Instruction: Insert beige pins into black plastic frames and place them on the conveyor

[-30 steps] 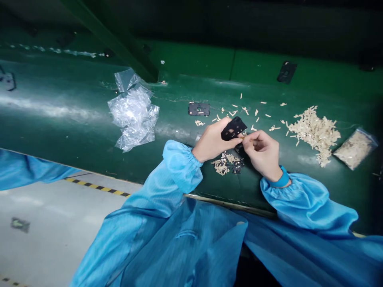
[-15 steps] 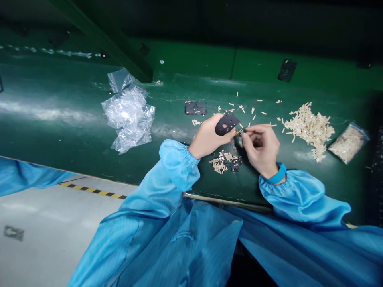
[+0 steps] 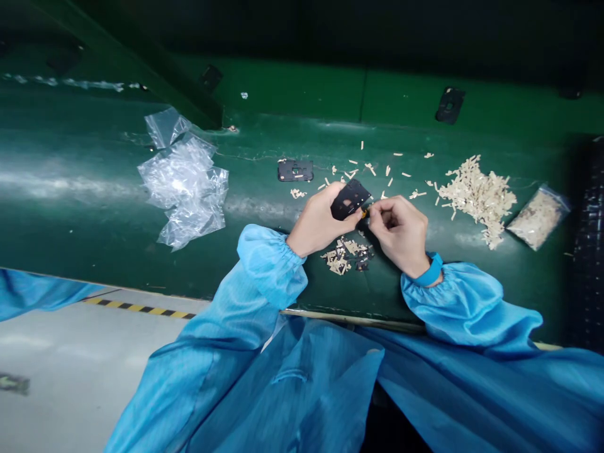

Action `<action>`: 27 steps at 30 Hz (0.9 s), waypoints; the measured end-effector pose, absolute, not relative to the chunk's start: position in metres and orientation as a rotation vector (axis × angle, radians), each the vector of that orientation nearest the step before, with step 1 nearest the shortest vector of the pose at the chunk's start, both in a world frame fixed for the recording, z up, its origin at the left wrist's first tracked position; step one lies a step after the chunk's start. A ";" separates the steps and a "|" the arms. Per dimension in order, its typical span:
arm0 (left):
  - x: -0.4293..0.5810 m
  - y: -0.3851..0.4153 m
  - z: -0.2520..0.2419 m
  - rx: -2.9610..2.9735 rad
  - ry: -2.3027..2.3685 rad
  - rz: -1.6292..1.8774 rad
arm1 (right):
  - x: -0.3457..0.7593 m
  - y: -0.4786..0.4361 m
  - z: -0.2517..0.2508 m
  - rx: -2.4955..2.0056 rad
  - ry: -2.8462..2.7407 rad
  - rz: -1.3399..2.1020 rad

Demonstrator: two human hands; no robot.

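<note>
My left hand (image 3: 318,221) is closed on a flat black plastic plate (image 3: 346,202) with cut-outs, tilted above the green bench. A small yellow-orange bit shows at the plate's right edge, by my left thumb. There, the pinched fingertips of my right hand (image 3: 400,228) meet the edge; whatever lies between them is too small to make out. Just below both hands sits a small heap of cream strips and dark scraps (image 3: 346,257). Another black plate (image 3: 295,170) lies flat beyond my left hand, with a few cream strips (image 3: 298,194) near it.
Clear plastic bags (image 3: 184,179) are piled at left. A large heap of cream strips (image 3: 479,198) and a filled clear bag (image 3: 538,217) lie at right, with loose strips scattered between. Another black plate (image 3: 450,105) rests at the back. A blue sleeve (image 3: 42,292) shows at far left.
The fingertips of my right hand have come in closer to the plate's edge and now meet it. The whole view has shifted slightly.
</note>
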State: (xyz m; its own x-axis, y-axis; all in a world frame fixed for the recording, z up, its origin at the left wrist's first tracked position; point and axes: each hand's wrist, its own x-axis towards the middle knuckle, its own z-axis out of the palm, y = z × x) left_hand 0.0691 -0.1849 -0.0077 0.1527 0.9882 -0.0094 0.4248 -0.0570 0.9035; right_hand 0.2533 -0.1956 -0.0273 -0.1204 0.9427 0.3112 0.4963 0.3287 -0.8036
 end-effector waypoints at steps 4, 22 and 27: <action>0.063 -0.184 -0.008 1.629 1.434 0.937 | 0.260 -0.183 -0.036 -1.390 -1.343 0.803; 0.042 -0.190 -0.029 2.195 1.301 1.252 | 0.267 -0.187 -0.002 -0.970 -0.910 2.298; 0.044 -0.189 -0.030 2.215 1.151 1.423 | 0.266 -0.189 -0.003 -0.873 -0.721 2.467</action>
